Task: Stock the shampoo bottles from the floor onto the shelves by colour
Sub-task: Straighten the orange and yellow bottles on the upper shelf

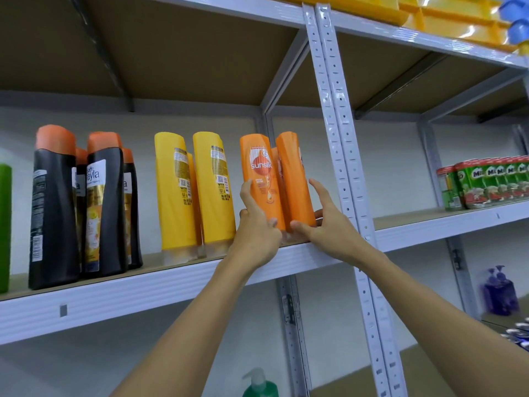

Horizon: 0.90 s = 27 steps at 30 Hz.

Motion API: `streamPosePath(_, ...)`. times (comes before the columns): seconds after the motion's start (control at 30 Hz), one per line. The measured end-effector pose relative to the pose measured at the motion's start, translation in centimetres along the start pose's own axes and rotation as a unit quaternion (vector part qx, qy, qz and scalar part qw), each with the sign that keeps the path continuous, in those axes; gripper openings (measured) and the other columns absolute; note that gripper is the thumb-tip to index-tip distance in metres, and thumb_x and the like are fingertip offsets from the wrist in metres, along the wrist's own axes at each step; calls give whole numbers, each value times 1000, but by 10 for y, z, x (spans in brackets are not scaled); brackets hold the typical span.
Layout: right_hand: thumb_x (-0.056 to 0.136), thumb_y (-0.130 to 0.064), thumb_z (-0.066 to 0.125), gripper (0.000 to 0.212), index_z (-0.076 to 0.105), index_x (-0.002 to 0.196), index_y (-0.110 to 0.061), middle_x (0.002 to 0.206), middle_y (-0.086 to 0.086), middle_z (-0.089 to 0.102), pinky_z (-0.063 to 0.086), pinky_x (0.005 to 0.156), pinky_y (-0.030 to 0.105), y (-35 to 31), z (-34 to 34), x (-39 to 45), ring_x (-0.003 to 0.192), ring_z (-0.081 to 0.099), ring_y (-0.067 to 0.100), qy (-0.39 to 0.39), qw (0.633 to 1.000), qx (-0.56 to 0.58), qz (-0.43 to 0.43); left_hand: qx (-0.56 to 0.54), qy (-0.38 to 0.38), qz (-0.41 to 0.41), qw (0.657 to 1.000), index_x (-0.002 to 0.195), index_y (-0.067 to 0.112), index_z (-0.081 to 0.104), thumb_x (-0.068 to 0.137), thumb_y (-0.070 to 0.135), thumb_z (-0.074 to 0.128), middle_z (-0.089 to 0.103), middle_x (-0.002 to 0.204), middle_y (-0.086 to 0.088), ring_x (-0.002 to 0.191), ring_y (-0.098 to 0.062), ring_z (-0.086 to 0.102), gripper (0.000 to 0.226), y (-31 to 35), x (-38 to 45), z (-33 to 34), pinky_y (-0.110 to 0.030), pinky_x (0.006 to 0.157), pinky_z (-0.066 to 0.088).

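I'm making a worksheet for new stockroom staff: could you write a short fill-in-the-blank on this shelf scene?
1. The left hand holds an orange bottle labelled ____.
2. The right hand holds a second bottle coloured ____.
3. Just left of them stand bottles coloured ____.
4. The black bottles have caps coloured ____.

Missing words: sunsilk; orange; yellow; orange

Green Milo packs (492, 183) line the right-hand shelf, yellow bins (446, 20) above, purple pump bottles (499, 292) below.
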State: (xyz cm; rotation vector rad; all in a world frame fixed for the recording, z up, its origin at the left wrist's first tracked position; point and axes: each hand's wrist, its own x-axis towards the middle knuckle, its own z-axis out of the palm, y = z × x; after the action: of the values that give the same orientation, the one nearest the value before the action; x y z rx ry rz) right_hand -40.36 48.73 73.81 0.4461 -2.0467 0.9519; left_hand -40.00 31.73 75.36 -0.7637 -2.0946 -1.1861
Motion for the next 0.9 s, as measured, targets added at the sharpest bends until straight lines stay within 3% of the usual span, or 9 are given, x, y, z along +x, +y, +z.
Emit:
streamPosePath(0.13, 102, -35, 55, 77, 3, 159, -41, 148, 2, 49, 53, 89, 35, 2, -4, 4, 110, 62, 21, -13, 999, 28, 18, 6, -5, 0, 1000, 152, 38, -10, 96, 0, 61, 29, 152, -6, 130, -22, 44, 99, 1, 0, -2, -46, 107, 48)
streamPosePath(0.37, 88, -49, 73, 92, 14, 157, -42, 125, 1, 59, 54, 83, 30, 3, 2, -2, 100, 65, 18, 32, 999, 15, 11, 55, 3, -19, 998, 152, 34, -18, 98, 16, 62, 33, 152, -9, 129, -28, 49, 98, 0, -2, 0, -47, 104, 47)
streamPosePath(0.6, 93, -40, 70, 89, 7, 157, -46, 145, 1, 52, 50, 85, 29, 2, -2, -1, 106, 62, 17, -26, 1000, 4, 8, 126, 19, -27, 991, 153, 31, -21, 94, 28, 64, 31, 146, -14, 126, -33, 49, 104, 0, -7, 3, -45, 99, 48)
streamPosePath(0.9, 88, -41, 75, 91, 14, 156, -44, 149, 4, 49, 53, 95, 42, 0, 3, -7, 113, 64, 27, 37, 998, -54, 4, 128, 18, -39, 991, 152, 37, -18, 88, 27, 70, 40, 147, -10, 126, -33, 51, 109, 1, -3, 7, -55, 102, 50)
